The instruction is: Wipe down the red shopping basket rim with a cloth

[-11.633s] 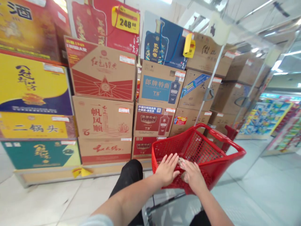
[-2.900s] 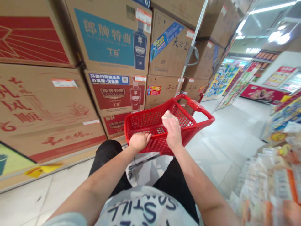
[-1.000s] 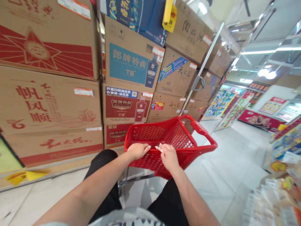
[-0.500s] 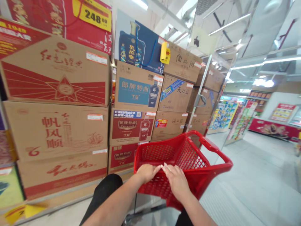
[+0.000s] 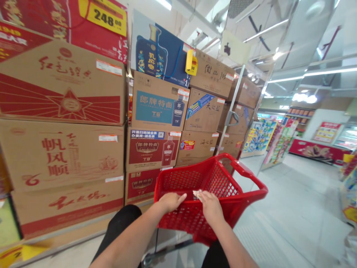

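Along the long near edge of the red cart point(image 5: 241, 208), the right hand point(image 5: 210, 206) pinches a pale cloth point(image 5: 198, 195). It pokes out toward the left hand point(image 5: 170, 203), resting on that edge; I can't tell if that hand grips. Brown boxes point(image 5: 160, 108) stand behind.

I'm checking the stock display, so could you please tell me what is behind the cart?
Behind the cart stand stacked boxes and a metal pole. The cart covers part of the lowest boxes and the pole's lower end, so those cannot be seen.
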A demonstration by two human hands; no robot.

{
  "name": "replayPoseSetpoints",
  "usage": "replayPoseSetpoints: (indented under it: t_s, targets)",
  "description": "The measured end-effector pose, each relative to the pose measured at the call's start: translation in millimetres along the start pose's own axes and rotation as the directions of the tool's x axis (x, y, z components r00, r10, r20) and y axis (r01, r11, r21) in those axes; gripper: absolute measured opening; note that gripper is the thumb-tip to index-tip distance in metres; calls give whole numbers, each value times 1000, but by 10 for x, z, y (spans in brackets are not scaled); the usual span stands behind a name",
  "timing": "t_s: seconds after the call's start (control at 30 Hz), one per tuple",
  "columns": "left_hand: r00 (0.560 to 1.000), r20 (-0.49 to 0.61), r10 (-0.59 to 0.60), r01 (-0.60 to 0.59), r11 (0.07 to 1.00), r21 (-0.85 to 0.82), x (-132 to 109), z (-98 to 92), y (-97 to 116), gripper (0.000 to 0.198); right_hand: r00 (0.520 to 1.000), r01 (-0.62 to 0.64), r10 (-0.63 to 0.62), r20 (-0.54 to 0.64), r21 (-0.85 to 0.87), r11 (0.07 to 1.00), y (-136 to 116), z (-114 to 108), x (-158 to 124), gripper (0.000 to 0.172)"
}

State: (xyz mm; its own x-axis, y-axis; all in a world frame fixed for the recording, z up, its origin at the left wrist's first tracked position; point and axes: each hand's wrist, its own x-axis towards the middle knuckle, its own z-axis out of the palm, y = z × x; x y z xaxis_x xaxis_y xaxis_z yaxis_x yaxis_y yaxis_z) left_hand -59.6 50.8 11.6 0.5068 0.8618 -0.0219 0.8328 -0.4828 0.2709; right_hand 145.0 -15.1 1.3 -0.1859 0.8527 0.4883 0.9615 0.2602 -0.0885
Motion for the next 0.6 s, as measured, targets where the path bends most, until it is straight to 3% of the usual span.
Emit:
replayPoseSetpoints:
  t_s: [0.07, 0.17, 0.27, 0.33, 0.37, 0.43, 0.5, 0.53, 0.6]
  targets:
    - [999, 39, 11, -11, 1000, -2, 27, -18, 0, 89, 999, 23, -24, -36, -33, 999, -27, -42, 5, 30]
    - [994, 104, 30, -30, 1000, 5, 75, -30, 0, 88, 997, 77, -76, 11, -86, 993, -9, -117, 59, 25]
    - [991, 131, 39, -43, 999, 26, 119, -27, -8, 87, 995, -57, 71, 69, -180, 982, 70, -147, 146, 38]
    - [994, 104, 43, -48, 998, 49, 131, -22, -17, 87, 989, -127, 139, 40, -225, 966, 79, -103, 154, 39]
    - [996, 82, 43, -48, 997, 63, 131, -19, -21, 88, 993, -108, 115, 20, -224, 969, 63, -62, 137, 36]
    - [999, 37, 37, -40, 995, 93, 121, -13, -28, 88, 999, 43, -47, -18, -168, 985, 15, 34, 84, 32]
    - [1000, 4, 27, -27, 993, 117, 103, -6, -28, 87, 979, 198, -200, -28, -81, 977, -9, 111, 43, 45]
    - [1000, -9, 24, -22, 992, 127, 94, -2, -25, 86, 973, 226, -228, -31, -43, 973, -4, 134, 35, 50]
    - [999, -25, 20, -16, 990, 141, 75, 8, -13, 84, 985, 163, -163, -54, -5, 987, 25, 152, 34, 51]
